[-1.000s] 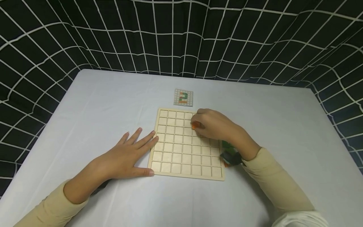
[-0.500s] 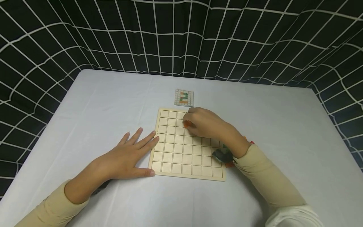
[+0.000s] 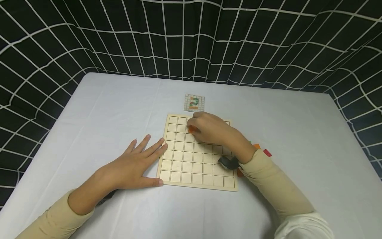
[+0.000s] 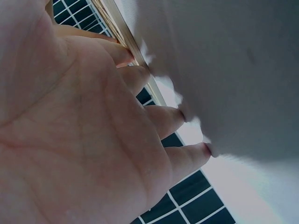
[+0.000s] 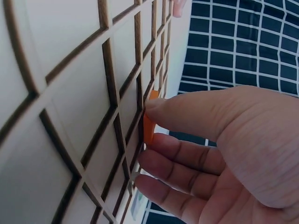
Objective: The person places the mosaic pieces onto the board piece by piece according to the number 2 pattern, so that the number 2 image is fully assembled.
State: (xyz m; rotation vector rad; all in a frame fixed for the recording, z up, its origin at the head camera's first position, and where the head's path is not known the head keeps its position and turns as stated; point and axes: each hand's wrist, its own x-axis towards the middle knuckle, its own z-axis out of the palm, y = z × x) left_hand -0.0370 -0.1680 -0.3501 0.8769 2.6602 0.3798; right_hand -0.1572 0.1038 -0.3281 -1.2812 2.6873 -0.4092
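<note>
Head view shows me left hand [image 3: 133, 166] spread by the board [image 3: 183, 156], right hand [image 3: 210, 127] at its far side pinching a tile [image 3: 191, 129] that tilting could jam.

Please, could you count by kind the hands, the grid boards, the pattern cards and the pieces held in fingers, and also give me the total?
Hands: 2 (left hand, right hand)
Grid board: 1
Pattern card: 1
Held orange piece: 1
Total: 5
Loose pieces beside the board are partly hidden by the right arm, so not counted.
</note>
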